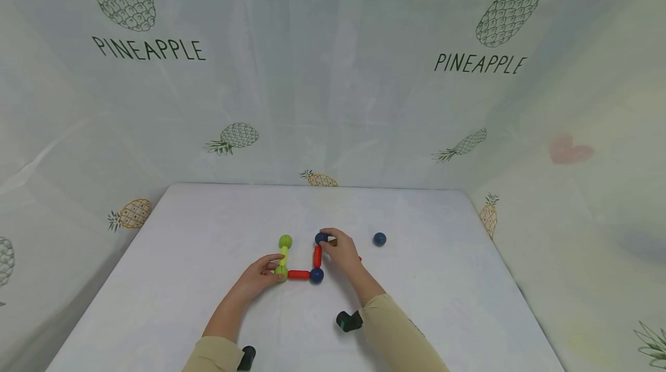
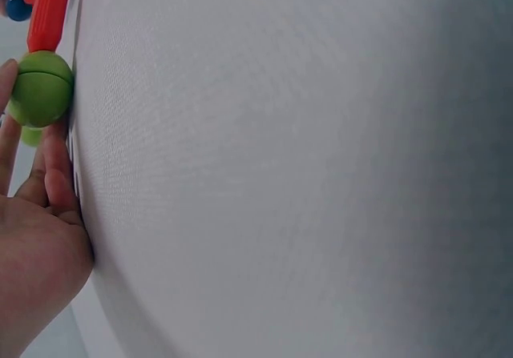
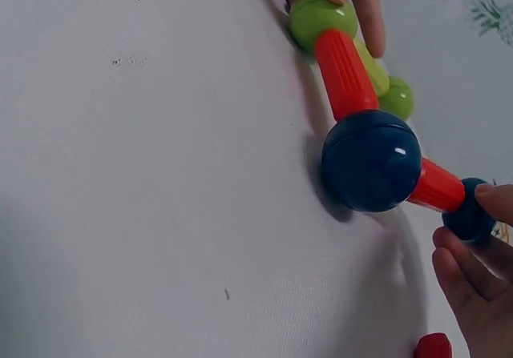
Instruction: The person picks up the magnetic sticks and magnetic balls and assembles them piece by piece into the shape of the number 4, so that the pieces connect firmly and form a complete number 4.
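Note:
A U-shaped chain of balls and rods lies on the white table in the head view. Its left side has a far green ball (image 1: 285,240), a yellow-green rod (image 1: 284,252) and a near green ball (image 2: 40,90). From there a red rod (image 1: 299,275) runs right to a blue ball (image 3: 371,162), and a second red rod (image 1: 317,257) leads away to the far blue ball (image 1: 321,238). My left hand (image 1: 256,278) holds the near green ball between thumb and fingers. With thumb and fingertips, my right hand (image 1: 343,253) pinches the far blue ball.
A loose blue ball (image 1: 380,239) lies right of my right hand. Partly hidden beside that hand is a red piece (image 3: 433,347). Black wrist devices (image 1: 348,321) show by both sleeves. A pineapple-print curtain (image 1: 333,100) hangs behind the white table (image 1: 442,302).

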A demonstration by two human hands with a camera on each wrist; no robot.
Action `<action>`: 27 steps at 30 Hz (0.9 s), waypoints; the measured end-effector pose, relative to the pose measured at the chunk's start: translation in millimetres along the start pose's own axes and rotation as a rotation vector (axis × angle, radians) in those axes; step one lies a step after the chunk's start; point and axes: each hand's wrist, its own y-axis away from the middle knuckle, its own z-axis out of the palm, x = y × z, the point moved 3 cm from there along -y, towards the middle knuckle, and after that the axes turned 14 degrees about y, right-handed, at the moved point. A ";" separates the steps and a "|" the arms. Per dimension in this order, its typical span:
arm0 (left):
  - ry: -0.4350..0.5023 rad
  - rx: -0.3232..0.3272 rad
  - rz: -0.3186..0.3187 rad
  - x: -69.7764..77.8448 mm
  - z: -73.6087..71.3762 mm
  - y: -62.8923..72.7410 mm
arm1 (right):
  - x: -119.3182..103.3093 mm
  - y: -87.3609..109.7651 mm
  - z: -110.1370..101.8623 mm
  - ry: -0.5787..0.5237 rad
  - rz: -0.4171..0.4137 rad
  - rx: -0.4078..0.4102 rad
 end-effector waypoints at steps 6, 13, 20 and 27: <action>-0.007 -0.004 0.005 0.0 0.0 -0.2 | -0.5 0.2 1.0 0.004 0.002 -0.006; -0.006 -0.009 0.002 -0.5 -1.1 0.2 | -0.7 0.0 1.6 0.005 0.002 -0.014; 0.000 -0.015 0.001 1.0 -1.6 0.7 | -1.6 0.3 2.3 0.015 -0.027 -0.011; -0.014 -0.012 0.011 0.7 -1.3 0.7 | 0.3 -3.9 5.6 0.037 -0.023 -0.007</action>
